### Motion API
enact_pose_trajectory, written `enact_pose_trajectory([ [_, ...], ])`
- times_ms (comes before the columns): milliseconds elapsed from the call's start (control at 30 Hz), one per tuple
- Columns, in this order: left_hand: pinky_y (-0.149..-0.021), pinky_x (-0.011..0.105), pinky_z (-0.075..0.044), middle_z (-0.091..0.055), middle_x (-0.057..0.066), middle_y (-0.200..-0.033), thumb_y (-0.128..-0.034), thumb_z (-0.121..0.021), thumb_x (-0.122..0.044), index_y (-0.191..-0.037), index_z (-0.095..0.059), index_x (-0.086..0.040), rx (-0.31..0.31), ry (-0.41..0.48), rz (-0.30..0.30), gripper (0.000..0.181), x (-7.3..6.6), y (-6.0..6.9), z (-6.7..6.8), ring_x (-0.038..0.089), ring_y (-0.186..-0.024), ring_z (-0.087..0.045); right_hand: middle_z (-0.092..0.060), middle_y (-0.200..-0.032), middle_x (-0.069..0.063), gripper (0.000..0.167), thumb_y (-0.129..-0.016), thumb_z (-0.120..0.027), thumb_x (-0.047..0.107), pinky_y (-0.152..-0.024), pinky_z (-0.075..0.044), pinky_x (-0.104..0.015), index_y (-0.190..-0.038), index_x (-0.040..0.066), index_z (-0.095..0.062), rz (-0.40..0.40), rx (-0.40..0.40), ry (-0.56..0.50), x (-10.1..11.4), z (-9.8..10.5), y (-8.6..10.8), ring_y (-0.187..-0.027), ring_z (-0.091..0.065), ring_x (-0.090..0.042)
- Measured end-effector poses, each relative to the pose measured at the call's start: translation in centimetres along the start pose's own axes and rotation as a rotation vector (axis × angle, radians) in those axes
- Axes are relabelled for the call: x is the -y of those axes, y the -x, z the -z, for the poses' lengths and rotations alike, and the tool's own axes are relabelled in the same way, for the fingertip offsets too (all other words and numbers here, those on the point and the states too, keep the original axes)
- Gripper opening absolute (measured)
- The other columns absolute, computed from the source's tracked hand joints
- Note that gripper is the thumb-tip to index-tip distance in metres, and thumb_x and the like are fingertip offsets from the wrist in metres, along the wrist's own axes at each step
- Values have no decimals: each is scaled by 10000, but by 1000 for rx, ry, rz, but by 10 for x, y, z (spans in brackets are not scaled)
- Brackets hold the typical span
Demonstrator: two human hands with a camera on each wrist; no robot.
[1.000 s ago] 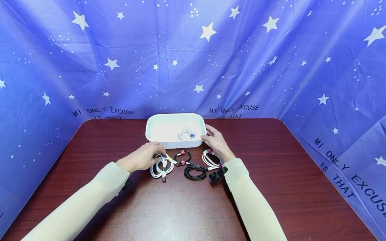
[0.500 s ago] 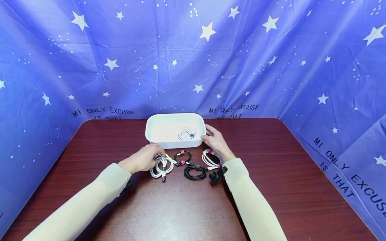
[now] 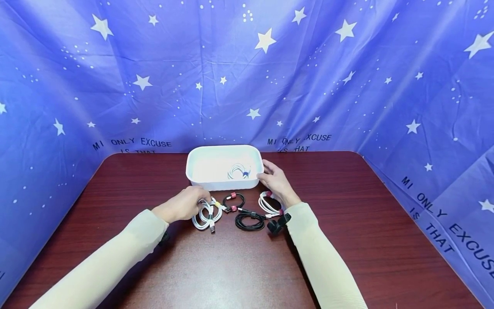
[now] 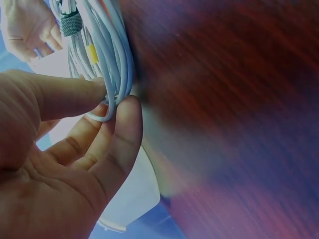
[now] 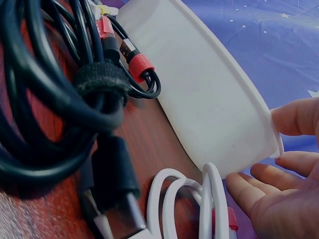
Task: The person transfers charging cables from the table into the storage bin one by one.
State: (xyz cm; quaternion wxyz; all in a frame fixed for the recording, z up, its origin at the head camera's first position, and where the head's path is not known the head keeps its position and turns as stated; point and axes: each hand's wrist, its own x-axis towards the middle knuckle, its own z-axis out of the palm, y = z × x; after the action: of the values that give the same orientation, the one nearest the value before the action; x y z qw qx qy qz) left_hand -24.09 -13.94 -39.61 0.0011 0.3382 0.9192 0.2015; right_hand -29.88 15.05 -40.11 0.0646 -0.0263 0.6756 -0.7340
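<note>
My left hand (image 3: 183, 204) pinches the left edge of a coiled white cable (image 4: 117, 55) between thumb and fingertips. This coil has a dark tie; a yellow band (image 4: 92, 54) shows among the loops, and I cannot tell whether it belongs to a second cable. A white box (image 3: 231, 185) stands just beyond, holding a coiled white cable with a blue tie (image 3: 237, 171). My right hand (image 3: 278, 184) grips the box's right end, thumb at the near rim and fingers along the outer wall. Below that hand lies a white cable with red ties (image 3: 266, 206).
Between the hands lie a thin black cable with red ties (image 3: 243, 201) and a larger coiled black cable (image 3: 248, 223) with a dark tie. Everything stands on a dark red wooden table (image 3: 231, 266). A blue curtain with stars (image 3: 231, 64) hangs behind and at both sides.
My left hand has shifted slightly toward me, and the plug end of the coil under it has swung a little to the right. The right hand and box have stayed in place.
</note>
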Motion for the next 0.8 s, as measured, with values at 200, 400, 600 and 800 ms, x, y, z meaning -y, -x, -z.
enact_pose_trajectory([
  [200, -712, 339, -503, -591, -32, -814, -748, -628, 113, -810, -664, -132, -7, 0, -5, 255, 0, 0, 1, 139, -796, -560, -378, -1458, -222, 667, -884, -538, -74, -1046, -384, -351, -1487, 7, -264, -3, -4, 13, -1, 1, -1, -1308, -406, -329],
  [400, -683, 308, -473, -575, -56, -771, -756, -607, 119, -779, -651, -148, 12, 13, -11, 271, 1, 0, 2, 128, -762, -517, -367, -1461, -232, 661, -880, -526, -92, -1055, -373, -369, -1482, -6, -267, 6, 4, -7, -2, 1, -1, -1315, -391, -343],
  [600, -686, 304, -482, -603, -67, -782, -763, -597, 125, -799, -665, -145, 27, 42, -14, 281, 1, 2, 3, 130, -770, -534, -355, -1468, -233, 658, -885, -521, -95, -1067, -356, -383, -1483, -8, -260, 6, 12, -17, -1, 0, -1, -1321, -376, -352],
  [800, -699, 317, -496, -612, -76, -772, -755, -608, 123, -788, -663, -153, 9, 51, -37, 283, 4, 2, 3, 125, -764, -552, -329, -1479, -244, 670, -896, -507, -93, -1081, -331, -412, -1495, -8, -221, -1, 21, -17, -2, 2, -3, -1330, -345, -370],
])
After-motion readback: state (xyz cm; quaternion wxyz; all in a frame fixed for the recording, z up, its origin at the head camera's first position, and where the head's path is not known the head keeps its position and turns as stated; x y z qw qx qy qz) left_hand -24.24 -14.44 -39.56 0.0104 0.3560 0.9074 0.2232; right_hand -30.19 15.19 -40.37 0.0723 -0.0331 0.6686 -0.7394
